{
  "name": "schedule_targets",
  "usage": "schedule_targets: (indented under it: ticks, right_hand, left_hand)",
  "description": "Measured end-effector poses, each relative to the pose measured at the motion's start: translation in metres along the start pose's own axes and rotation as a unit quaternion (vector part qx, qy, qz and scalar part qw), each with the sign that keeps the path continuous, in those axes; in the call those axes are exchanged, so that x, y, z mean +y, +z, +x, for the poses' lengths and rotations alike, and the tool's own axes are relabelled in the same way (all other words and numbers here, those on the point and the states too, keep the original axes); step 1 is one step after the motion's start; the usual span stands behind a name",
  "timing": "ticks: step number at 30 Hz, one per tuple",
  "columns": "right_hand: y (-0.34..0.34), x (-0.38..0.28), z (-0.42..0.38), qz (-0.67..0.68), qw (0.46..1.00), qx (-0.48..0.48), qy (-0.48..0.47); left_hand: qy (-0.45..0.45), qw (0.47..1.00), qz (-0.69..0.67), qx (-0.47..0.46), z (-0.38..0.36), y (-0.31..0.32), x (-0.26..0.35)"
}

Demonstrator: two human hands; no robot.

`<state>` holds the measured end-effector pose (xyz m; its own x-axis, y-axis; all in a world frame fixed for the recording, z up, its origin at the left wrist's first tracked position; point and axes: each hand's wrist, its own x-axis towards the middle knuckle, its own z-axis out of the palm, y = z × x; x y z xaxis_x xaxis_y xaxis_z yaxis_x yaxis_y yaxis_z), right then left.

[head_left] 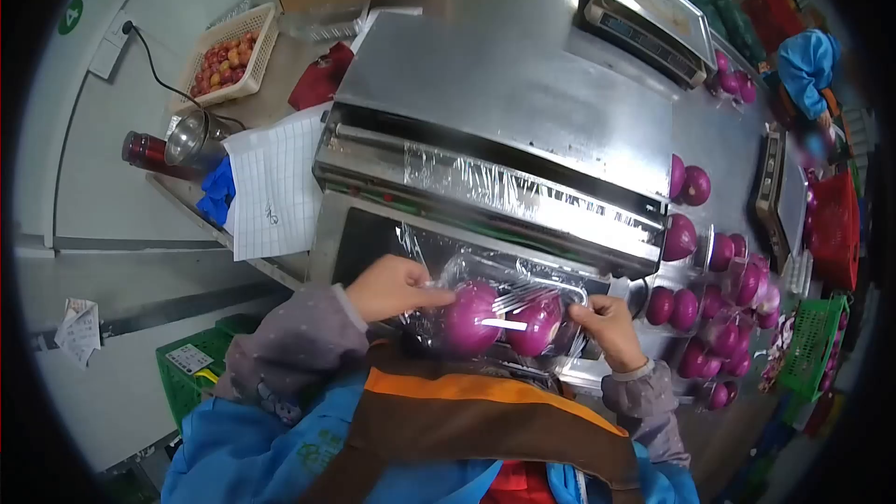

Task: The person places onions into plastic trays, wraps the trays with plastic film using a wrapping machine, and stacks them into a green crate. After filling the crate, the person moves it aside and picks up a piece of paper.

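Two purple onions sit side by side under clear cling film, just in front of me. My left hand pinches the film at the left side of the pack. My right hand grips the film at the right side, and the film is stretched between them. The film runs back to the roll on the steel wrapping machine directly behind the pack.
Several wrapped purple onions lie on the steel counter to the right. A scale stands at the back, a second scale far right. A paper sheet, metal cup and fruit basket are left. Another person works far right.
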<state>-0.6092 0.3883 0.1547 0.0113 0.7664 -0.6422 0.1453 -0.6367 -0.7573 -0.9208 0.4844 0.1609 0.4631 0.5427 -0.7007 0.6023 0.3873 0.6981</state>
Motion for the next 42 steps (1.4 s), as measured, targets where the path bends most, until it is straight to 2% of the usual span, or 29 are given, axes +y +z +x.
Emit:
schedule_targets:
  ticks: [3,4,6,9,11,13,14,16,17,18,19,20,21,22,23,24,25,26,29,30,31,32,33,34,35,37,39,41,42]
  right_hand:
    - [0.008,0.035,-0.002,0.096,0.981,0.089,-0.144]
    - [0.015,0.034,-0.005,0.098,0.981,0.09,-0.143]
    - [0.031,0.023,-0.015,0.331,0.929,0.162,0.03]
    - [0.045,0.008,-0.03,0.418,0.873,0.216,0.132]
    - [0.028,0.041,-0.028,0.435,0.873,0.192,0.11]
    - [0.012,0.082,-0.012,0.017,0.948,0.306,-0.083]
    - [0.021,0.055,-0.01,-0.222,0.883,0.376,-0.171]
    - [0.034,0.047,0.017,-0.33,0.832,0.405,-0.188]
    - [0.039,0.048,0.028,-0.43,0.766,0.431,-0.207]
    - [0.045,0.052,0.033,-0.43,0.763,0.434,-0.212]
    - [0.051,0.056,0.037,-0.387,0.76,0.445,-0.274]
    - [0.051,0.053,0.042,-0.342,0.746,0.458,-0.342]
    - [0.047,0.048,0.046,-0.216,0.858,0.382,-0.266]
    - [0.042,0.041,0.041,0.161,0.944,0.224,-0.184]
    - [0.059,0.026,0.021,0.422,0.883,0.126,-0.163]
    - [0.045,0.101,0.055,0.425,0.888,-0.042,-0.168]
    - [0.046,0.09,0.043,0.423,0.888,-0.036,-0.175]
    - [0.054,0.066,0.017,0.418,0.889,-0.105,-0.155]
    - [0.057,-0.027,-0.045,0.224,0.901,-0.365,-0.071]
    - [0.067,-0.033,-0.051,-0.011,0.936,-0.303,-0.181]
    - [0.071,-0.029,-0.053,-0.006,0.938,-0.298,-0.176]
    - [0.073,-0.023,-0.053,-0.126,0.925,-0.223,-0.28]
    - [0.074,-0.032,-0.055,-0.246,0.881,-0.143,-0.378]
    - [0.063,-0.051,-0.058,-0.449,0.849,-0.164,-0.225]
    - [0.063,-0.051,-0.057,-0.593,0.783,-0.082,-0.169]
    - [0.035,-0.062,-0.052,-0.492,0.848,-0.047,-0.19]
    - [0.018,-0.087,-0.066,-0.14,0.915,-0.206,-0.318]
    - [0.018,-0.114,-0.086,-0.186,0.802,-0.41,-0.393]
    - [0.028,-0.123,-0.091,-0.256,0.741,-0.446,-0.431]
  left_hand:
    - [0.078,0.987,-0.129,0.052,-0.007,0.013,-0.024]
    - [0.101,0.962,-0.218,0.133,-0.002,0.023,-0.028]
    - [0.093,0.915,-0.313,0.238,-0.005,0.037,-0.019]
    - [0.082,0.873,-0.351,0.328,-0.011,0.047,-0.028]
    - [0.14,0.876,-0.232,0.398,-0.013,0.043,-0.047]
    - [0.163,0.874,-0.044,0.456,-0.017,0.036,-0.054]
    - [0.162,0.876,-0.045,0.453,-0.009,0.034,-0.054]
    - [0.159,0.774,0.37,0.49,0.021,0.028,-0.05]
    - [0.196,0.76,0.373,0.495,0.033,0.033,-0.04]
    - [0.234,0.744,0.377,0.5,0.044,0.041,-0.028]
    - [0.319,0.765,0.333,0.449,0.055,0.045,-0.022]
    - [0.288,0.789,0.327,0.433,0.057,0.052,-0.007]
    - [0.315,0.813,0.293,0.392,0.066,0.053,-0.011]
    - [0.216,0.942,-0.08,0.243,0.066,0.058,-0.007]
    - [0.29,0.922,-0.154,0.207,0.052,0.07,0.004]
    - [0.222,0.913,-0.334,0.074,0.051,0.079,-0.002]
    - [0.488,0.85,-0.197,-0.022,0.065,0.092,-0.024]
    - [0.392,0.776,-0.41,-0.275,0.062,0.103,-0.027]
    - [0.461,0.765,-0.374,-0.251,-0.009,0.095,0.036]
    - [0.517,0.784,-0.264,-0.22,-0.021,0.089,0.053]
    - [0.567,0.789,-0.147,-0.186,-0.03,0.086,0.065]
    - [0.564,0.789,-0.15,-0.191,-0.037,0.09,0.071]
    - [0.51,0.786,-0.118,-0.328,-0.041,0.096,0.077]
    - [0.445,0.766,-0.083,-0.456,-0.044,0.103,0.08]
    - [0.447,0.766,-0.086,-0.454,-0.042,0.111,0.076]
    - [0.334,0.725,-0.169,-0.578,-0.036,0.123,0.069]
    - [0.318,0.758,-0.171,-0.542,-0.04,0.125,0.066]
    - [0.342,0.825,-0.085,-0.442,-0.028,0.129,0.048]
    - [0.49,0.794,-0.106,-0.344,-0.012,0.136,0.021]
